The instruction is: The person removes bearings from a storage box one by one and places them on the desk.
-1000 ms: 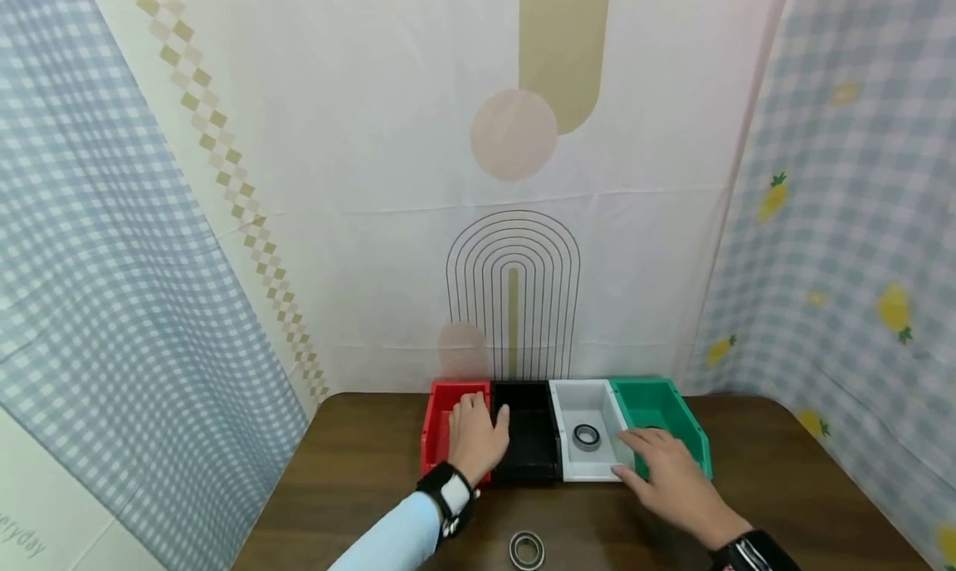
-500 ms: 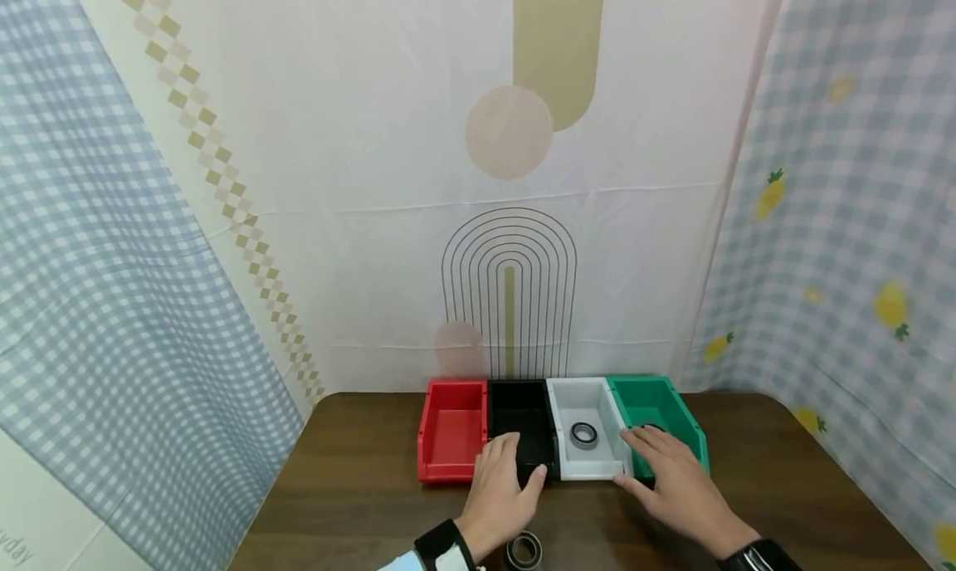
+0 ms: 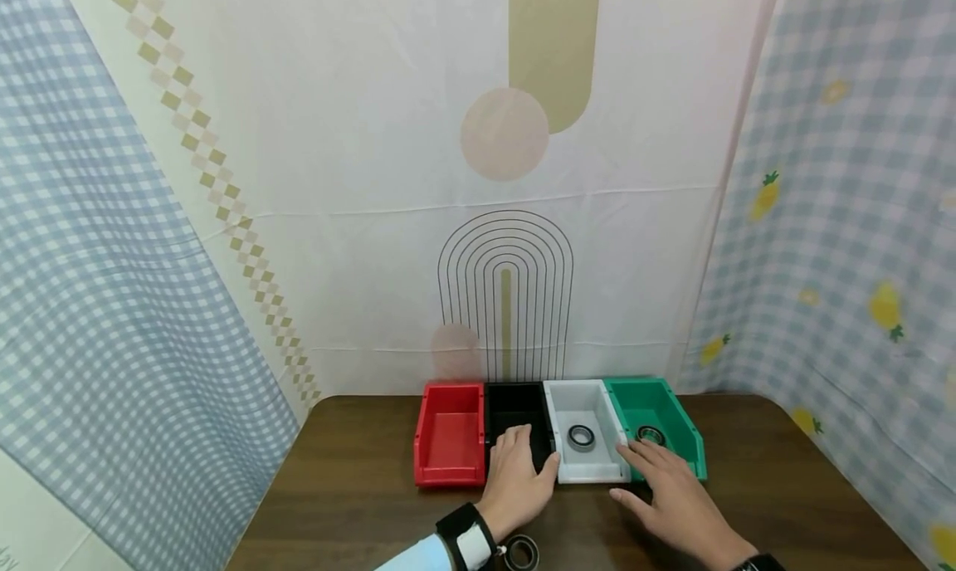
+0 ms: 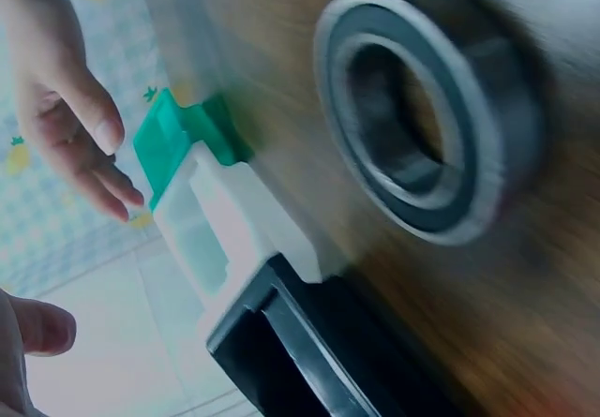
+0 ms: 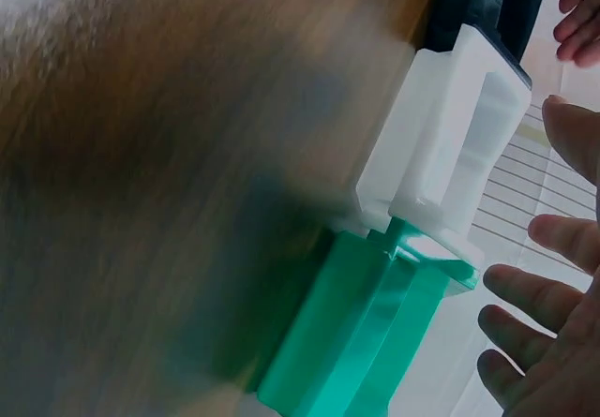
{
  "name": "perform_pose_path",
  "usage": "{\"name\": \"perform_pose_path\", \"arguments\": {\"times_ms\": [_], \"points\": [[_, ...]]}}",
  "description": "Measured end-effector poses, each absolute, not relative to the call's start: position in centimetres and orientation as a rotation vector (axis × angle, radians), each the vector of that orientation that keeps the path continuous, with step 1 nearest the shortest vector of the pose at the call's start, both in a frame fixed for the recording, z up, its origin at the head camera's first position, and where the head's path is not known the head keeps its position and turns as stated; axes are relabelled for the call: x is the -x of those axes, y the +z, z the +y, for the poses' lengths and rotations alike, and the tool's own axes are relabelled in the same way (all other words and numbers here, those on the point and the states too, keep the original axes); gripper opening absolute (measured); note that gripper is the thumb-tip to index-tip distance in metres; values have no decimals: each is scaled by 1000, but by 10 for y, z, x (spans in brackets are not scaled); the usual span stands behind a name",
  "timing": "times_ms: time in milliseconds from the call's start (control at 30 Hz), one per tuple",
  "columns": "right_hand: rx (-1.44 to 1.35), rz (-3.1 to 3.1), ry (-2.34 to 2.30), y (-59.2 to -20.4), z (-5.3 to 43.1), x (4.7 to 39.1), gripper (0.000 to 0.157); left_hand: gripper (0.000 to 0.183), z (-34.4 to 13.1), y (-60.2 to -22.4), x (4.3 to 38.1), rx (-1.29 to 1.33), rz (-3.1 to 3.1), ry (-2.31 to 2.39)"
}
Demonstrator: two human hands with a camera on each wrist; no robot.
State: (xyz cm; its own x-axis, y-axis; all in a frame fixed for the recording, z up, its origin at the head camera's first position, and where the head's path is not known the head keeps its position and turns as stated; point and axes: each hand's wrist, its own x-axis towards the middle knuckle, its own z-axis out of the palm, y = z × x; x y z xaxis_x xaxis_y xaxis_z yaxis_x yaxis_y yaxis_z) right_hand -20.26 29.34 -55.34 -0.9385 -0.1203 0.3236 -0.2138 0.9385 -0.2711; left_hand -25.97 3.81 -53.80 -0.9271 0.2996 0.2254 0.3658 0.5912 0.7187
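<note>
My left hand (image 3: pixel 519 481) hovers over the front of the black bin (image 3: pixel 515 397), fingers spread and holding nothing. My right hand (image 3: pixel 675 498) is by the front of the white bin (image 3: pixel 593 473) and green bin (image 3: pixel 696 456), its fingers extended and holding nothing; whether it touches a rim I cannot tell. A ball bearing (image 3: pixel 581 448) lies in the white bin, and another bearing (image 3: pixel 650 428) shows in the green one, partly behind my fingers. A third bearing (image 4: pixel 497 126) lies on the table close to my left wrist.
At the left end of the row stands the red bin (image 3: pixel 450 475), side by side with the others. All stand on a brown wooden table (image 3: pixel 351 471), near its back edge. A patterned cloth (image 3: pixel 373 222) hangs behind, with checked cloths at both sides.
My left hand has left the red bin, come back toward the right, then reached forward over the black bin. The right hand has drawn back slightly, uncovering more of the green bin's bearing.
</note>
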Motion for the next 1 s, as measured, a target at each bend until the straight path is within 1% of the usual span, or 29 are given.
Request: {"name": "perform_pose_path", "arguments": {"times_ms": [133,233,367,567,833,933,1000], "points": [[-237,-2774,471,-551,293,198,65,68,57,-535,264,588,-2724,-1255],[-238,-2761,486,-550,292,195,65,61,73,-531,269,610,-2680,-1200],[-258,-2736,508,-551,292,193,64,58,93,-529,279,596,-2648,-1016],[-243,-2751,525,-554,296,191,65,69,122,-534,302,431,-2754,-892],[-234,-2751,524,-550,294,190,65,85,152,-551,338,33,-2885,-895],[-254,-2741,535,-548,291,189,64,90,154,-563,344,-30,-2846,-802],[-262,-2732,543,-547,289,188,63,93,154,-572,346,-25,-2808,-738]]}}
